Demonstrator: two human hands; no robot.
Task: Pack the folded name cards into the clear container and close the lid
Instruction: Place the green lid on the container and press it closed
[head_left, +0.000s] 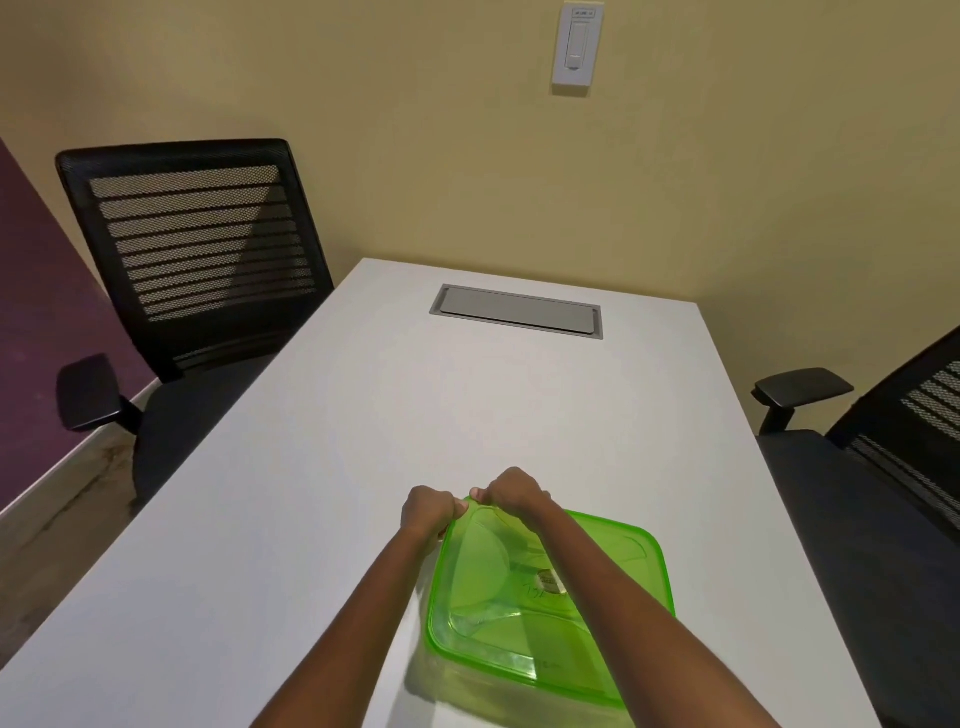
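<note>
A translucent green lid (519, 634) lies over a clear container (467, 686) near the table's front edge, right of centre. Both fists meet at the lid's far left corner. My left hand (428, 512) grips the corner from the left side, and my right hand (514, 491) pinches the rim from the far side. My right forearm crosses over the lid. Pale folded shapes show faintly through the lid; I cannot tell whether they are the name cards.
The white table (311, 467) has a grey cable hatch (517, 310) at its far end. A black mesh chair (197, 270) stands at the left, another chair (883, 467) at the right. A switch plate (574, 44) hangs on the wall.
</note>
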